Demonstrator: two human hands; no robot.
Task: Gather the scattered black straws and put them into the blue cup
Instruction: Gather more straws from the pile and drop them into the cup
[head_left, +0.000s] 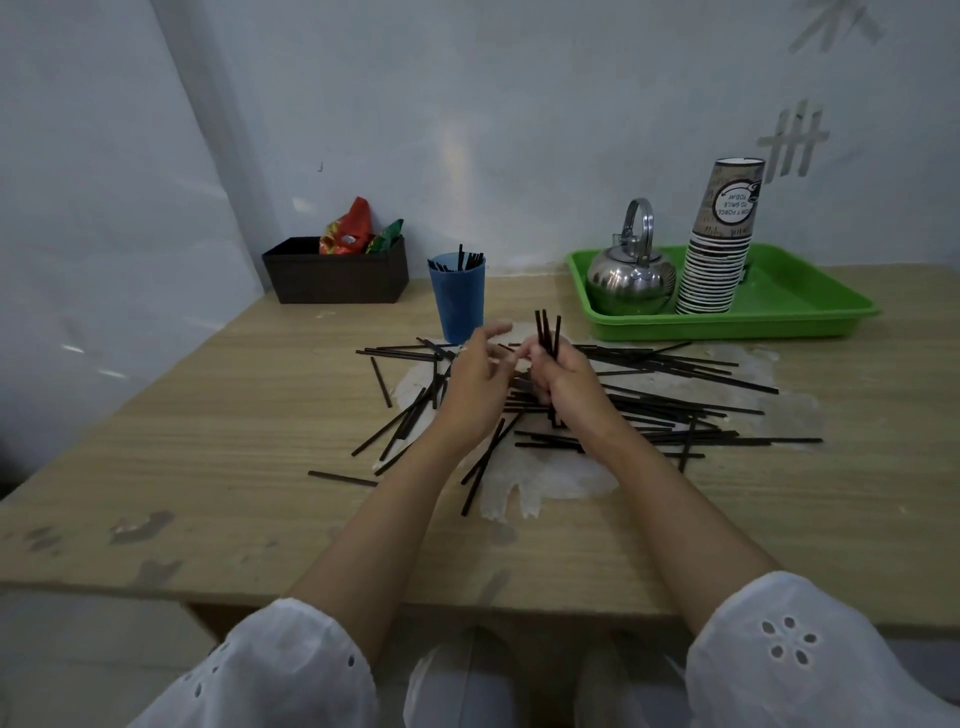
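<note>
Thin black straws (649, 395) scattered mid-table; right hand (558, 374) clenched round a small upright bunch (548, 332), left hand (480, 374) open, empty. Blue cup (457, 301) far left of pile, several straws inside

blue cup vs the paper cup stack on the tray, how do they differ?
The blue cup is a single plain one, mouth up, on the bare table, with black straws in it. The paper cup stack is many printed cups nested mouth down, taller, on the green tray. Both stand upright.
</note>
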